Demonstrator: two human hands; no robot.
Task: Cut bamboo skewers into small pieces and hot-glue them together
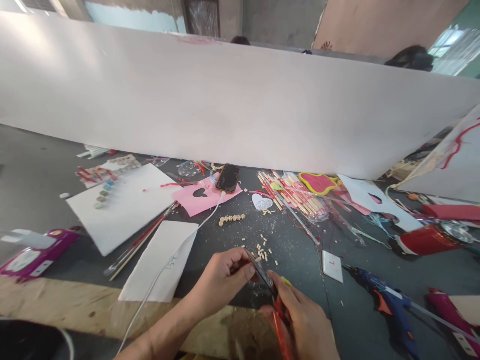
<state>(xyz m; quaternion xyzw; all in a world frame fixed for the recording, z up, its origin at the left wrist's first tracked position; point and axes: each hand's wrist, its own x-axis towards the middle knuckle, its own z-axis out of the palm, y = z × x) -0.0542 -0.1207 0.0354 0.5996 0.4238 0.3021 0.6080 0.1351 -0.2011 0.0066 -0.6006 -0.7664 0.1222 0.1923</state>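
Note:
My right hand [300, 310] grips a red-handled cutting tool [280, 327], whose dark metal jaws point up and left. Whether it is pliers or shears I cannot tell. Close against the jaws, the thumb and fingers of my left hand [228, 272] are pinched together; what lies between them is mostly hidden. Just beyond the tool, short pale wooden stick pieces [263, 250] are scattered among fine crumbs. Farther off lies a small row of joined wooden bits [231, 219]. A white paper heart [261, 202], partly covered with pale round shapes, rests near more cut pieces.
A phone [228, 178] with a white cable lies on pink paper [193, 197]. Bundled red and pale sticks [296, 195] are at the back. A blue glue gun [390, 300] and red can [431, 239] stand right; white sheets [123, 210] lie left. A white partition [225, 105] borders the table.

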